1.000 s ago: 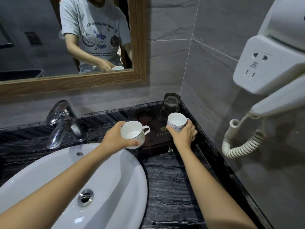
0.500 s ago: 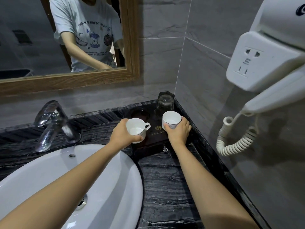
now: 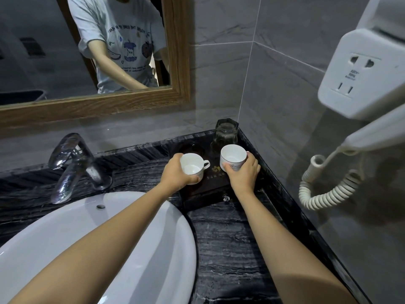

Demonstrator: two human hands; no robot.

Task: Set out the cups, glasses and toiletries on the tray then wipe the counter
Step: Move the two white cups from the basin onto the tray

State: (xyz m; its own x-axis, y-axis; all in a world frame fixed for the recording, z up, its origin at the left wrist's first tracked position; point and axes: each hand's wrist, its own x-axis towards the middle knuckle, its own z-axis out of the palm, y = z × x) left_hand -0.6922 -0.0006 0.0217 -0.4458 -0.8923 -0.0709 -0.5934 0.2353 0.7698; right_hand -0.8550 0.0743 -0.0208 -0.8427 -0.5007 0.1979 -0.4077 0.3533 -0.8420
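Head view gives us the dark marble counter point(image 3: 228, 249) running from the back wall to the near edge, with the white sink basin point(image 3: 122, 244) sunk into its left part and the chrome faucet point(image 3: 72, 165) behind the basin. On the back wall hangs a wood-framed mirror point(image 3: 179, 62), where we see a person's pale printed T-shirt and one forearm reflected. On the right wall sits a white hair dryer unit point(image 3: 363, 77) with a socket in its face, its coiled cord point(image 3: 326, 189) hanging below.

In the back right corner of the counter lies the dark tray point(image 3: 210, 189), with gold lettering on its top between the two cups. At its far right corner stands a clear faceted glass point(image 3: 226, 133), upright.

Our left hand point(image 3: 175, 172) wraps its fingers around a white cup point(image 3: 192, 167), handle pointing right, tilted a little toward us over the tray's left side; we cannot tell whether it touches the tray. Our right hand point(image 3: 243, 174) closes around a second white cup point(image 3: 233, 157) with script printed on its side, upright over the tray's right part, just in front of the glass. The two cups are near each other but apart.
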